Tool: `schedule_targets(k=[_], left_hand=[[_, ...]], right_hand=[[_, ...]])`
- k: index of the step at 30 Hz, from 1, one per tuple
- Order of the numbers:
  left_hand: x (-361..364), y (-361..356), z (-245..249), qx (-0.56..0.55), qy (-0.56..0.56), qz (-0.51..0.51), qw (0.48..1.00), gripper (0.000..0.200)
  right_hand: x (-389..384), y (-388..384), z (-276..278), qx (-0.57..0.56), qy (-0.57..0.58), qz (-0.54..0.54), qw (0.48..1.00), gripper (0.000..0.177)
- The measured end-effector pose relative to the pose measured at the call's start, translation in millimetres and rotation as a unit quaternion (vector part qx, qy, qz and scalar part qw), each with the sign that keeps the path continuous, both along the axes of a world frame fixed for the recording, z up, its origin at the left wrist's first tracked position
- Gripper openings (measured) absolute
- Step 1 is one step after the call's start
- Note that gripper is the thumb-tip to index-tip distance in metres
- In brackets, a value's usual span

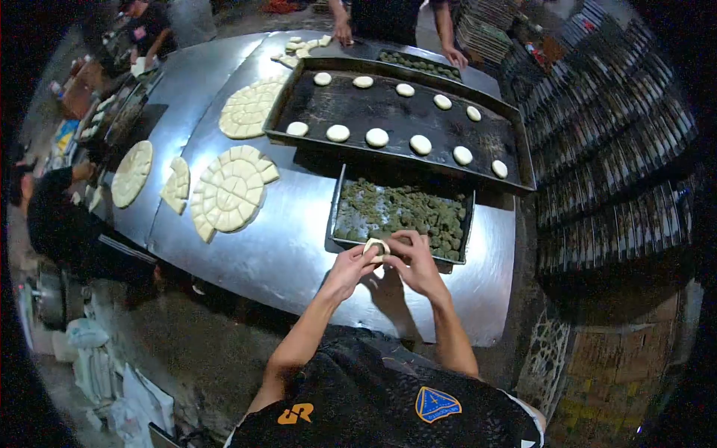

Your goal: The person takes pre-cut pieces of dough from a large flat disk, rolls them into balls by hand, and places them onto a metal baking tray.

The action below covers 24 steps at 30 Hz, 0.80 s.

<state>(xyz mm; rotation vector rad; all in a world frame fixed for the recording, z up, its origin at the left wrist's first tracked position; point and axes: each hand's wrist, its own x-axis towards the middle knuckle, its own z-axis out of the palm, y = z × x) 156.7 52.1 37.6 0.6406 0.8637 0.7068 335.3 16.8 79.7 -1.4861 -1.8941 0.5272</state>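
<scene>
Dough piece pinched between left hand, right hand, beside filling tray

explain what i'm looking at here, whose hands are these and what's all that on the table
There is no machine: this is one picture from a camera worn on a person's head, looking down at their own bare hands. The left hand and right hand together pinch a small piece of dough. Just beyond them sits a small tray of green lumps. Behind it, a big dark tray carries flat round dough pieces in two rows. On the metal table to the left lie large dough discs cut into pieces. Other people work at the far end and the left side.
</scene>
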Motion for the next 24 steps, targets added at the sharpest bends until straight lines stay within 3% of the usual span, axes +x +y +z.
schedule_targets(k=[1, 2, 4, 6, 7, 8, 10, 12, 14, 15, 16, 18, 20, 22, 24], left_hand=[[-5, -2, 3, -0.025, -0.041, 0.007, 0.999, 0.04], [-8, -1, 2, -0.03, -0.079, 0.011, 0.996, 0.04], [-10, 0, 11, -0.001, -0.063, -0.01, 0.998, 0.04], [-8, 0, 9, 0.02, -0.069, -0.001, 0.997, 0.04], [-7, -2, 8, 0.037, -0.075, 0.004, 0.996, 0.04], [-7, -4, 8, 0.038, -0.075, 0.007, 0.996, 0.04], [-6, -7, 11, 0.105, -0.004, 0.023, 0.994, 0.04], [-9, -8, 4, 0.141, 0.063, 0.026, 0.988, 0.039], [-16, -6, -1, 0.25, 0.185, -0.062, 0.948, 0.042], [-21, -13, 8, 0.238, 0.049, -0.042, 0.969, 0.048], [-27, -15, 15, 0.237, 0.05, -0.038, 0.97, 0.048], [-42, -18, 28, 0.087, -0.115, 0.013, 0.99, 0.057], [-43, -23, 39, 0.078, -0.099, 0.044, 0.991, 0.061], [-47, -23, 26, 0.058, -0.17, 0.063, 0.982, 0.053], [-52, -23, 24, 0.07, -0.164, 0.088, 0.98, 0.046]], right_hand=[[3, -2, 3, -0.101, 0.099, 0.001, 0.99, 0.051], [6, -3, 6, -0.12, 0.08, 0.026, 0.989, 0.058], [1, -1, -2, -0.105, 0.175, 0.055, 0.977, 0.049], [-9, 2, -4, -0.077, 0.191, 0.039, 0.978, 0.038], [-12, 6, -1, -0.01, 0.107, 0.04, 0.993, 0.031], [-13, 9, 3, -0.011, 0.108, 0.043, 0.993, 0.031], [-19, 13, 17, -0.017, 0.078, 0.046, 0.996, 0.029], [-30, 13, 23, -0.02, 0.146, 0.008, 0.989, 0.024], [-29, 19, 20, 0.049, 0.051, 0.053, 0.996, 0.021], [-23, 23, 15, 0.044, 0.044, 0.075, 0.995, 0.02], [-21, 25, 15, -0.002, 0.085, 0.071, 0.994, 0.018], [-23, 25, 20, -0.082, 0.152, 0.063, 0.983, 0.022], [-37, 22, 39, 0.005, 0.116, 0.13, 0.985, 0.027], [-58, 16, 58, -0.01, 0.125, 0.127, 0.984, 0.029], [-63, 24, 50, -0.045, 0.18, 0.107, 0.977, 0.026]])
